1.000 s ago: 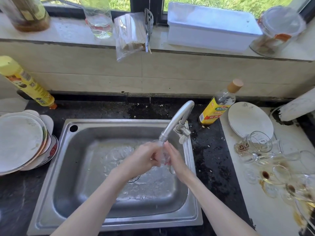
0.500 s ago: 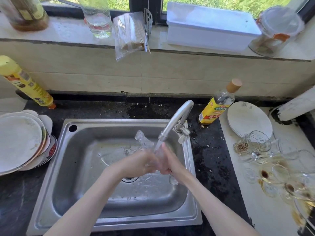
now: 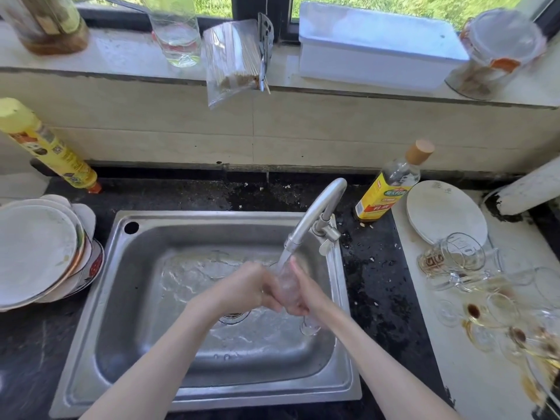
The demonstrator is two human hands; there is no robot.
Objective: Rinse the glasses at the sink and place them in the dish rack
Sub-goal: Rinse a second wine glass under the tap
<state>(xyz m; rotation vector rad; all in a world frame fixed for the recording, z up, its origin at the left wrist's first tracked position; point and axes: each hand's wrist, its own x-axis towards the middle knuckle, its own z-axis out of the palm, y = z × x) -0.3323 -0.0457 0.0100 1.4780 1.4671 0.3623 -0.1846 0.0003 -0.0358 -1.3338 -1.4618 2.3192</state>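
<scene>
We are mid-rinse on 1 glass, a stemmed one by the look of its round foot showing below our hands. It sits over the sink, right under the stream from the tap. Our left hand has its fingers curled round the bowl from the left, and our right hand wraps it from the right, so both hands grip the same glass between them.

We judge the task to be at an early stage. A cluster of dirty glasses lies on the white counter to the right, several on their sides with brown residue in them, so many rinses are left. A glass mug lies there too. We cannot make out a dish rack or any glass already put away.
</scene>
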